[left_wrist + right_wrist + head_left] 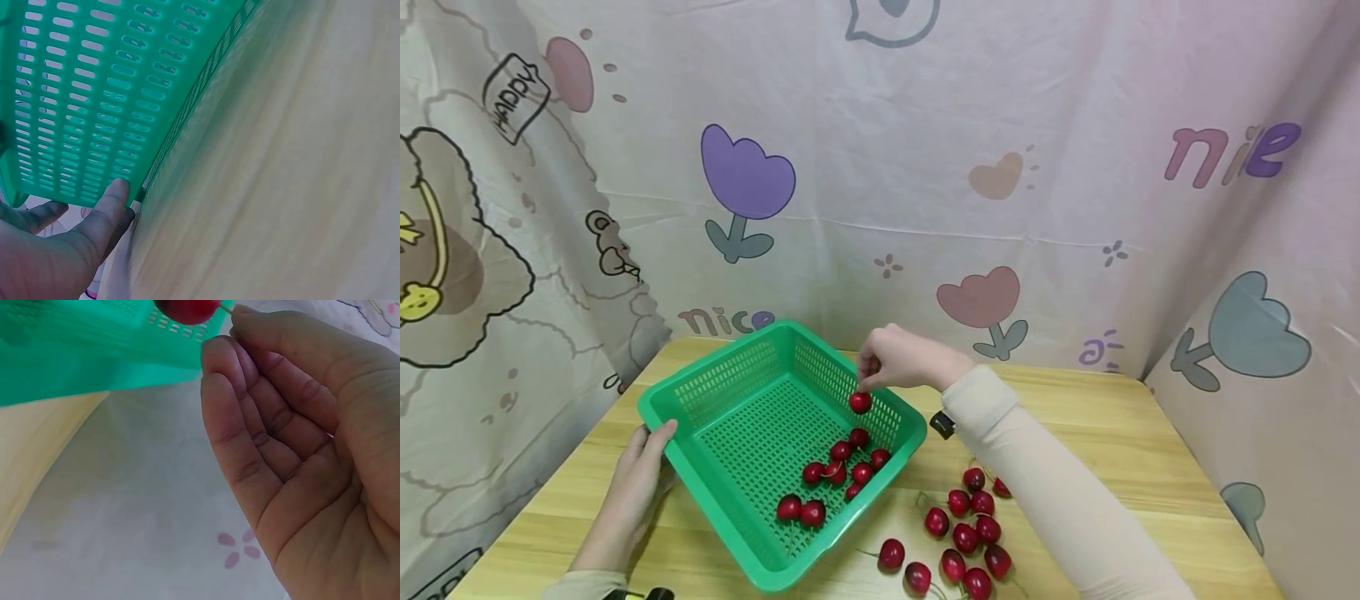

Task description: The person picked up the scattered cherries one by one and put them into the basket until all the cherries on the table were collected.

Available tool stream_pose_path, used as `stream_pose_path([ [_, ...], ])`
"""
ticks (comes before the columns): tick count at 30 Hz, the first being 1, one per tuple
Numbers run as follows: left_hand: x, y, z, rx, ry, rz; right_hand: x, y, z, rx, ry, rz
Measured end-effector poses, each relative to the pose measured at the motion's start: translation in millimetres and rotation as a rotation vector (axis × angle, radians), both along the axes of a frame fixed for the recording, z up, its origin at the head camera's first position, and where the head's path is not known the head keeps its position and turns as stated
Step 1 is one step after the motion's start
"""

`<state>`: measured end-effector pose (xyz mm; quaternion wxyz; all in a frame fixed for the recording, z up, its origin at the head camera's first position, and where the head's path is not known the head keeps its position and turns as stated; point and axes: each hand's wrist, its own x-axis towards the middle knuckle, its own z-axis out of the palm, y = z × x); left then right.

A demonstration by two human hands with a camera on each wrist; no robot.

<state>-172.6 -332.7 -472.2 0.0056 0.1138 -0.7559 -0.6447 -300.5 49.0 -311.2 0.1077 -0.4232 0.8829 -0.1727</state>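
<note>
My right hand [904,358] pinches a red cherry [861,402] by its stem, and the fruit hangs over the right part of the green basket [700,487]. In the right wrist view the thin stem runs between thumb and fingertips, with the cherry [190,307] below the basket's top edge of the picture. Several cherries [812,513] lie inside the basket toward its near right side. My left hand [638,479] holds the basket's left wall, thumb at the rim. The left wrist view shows its fingers [109,209] against the slotted green wall [94,94].
A loose group of cherries [966,537], some with stems, lies on the wooden table [1120,450] right of the basket, beneath my right forearm. Behind the table hangs a patterned cloth [865,167], with more cloth at both sides.
</note>
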Motion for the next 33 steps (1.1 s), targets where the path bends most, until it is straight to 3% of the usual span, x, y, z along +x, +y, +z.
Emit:
stream_pose_path([
  [25, -0.6, -0.1, -1.9, 0.024, -0.021, -0.01, 4.0, -34.7, -23.9, 0.176, 0.039, 0.044],
  [33, -1.2, -2.1, -2.8, 0.015, 0.017, -0.014, 4.5, -44.2, -23.0, 0.203, 0.059, 0.085],
])
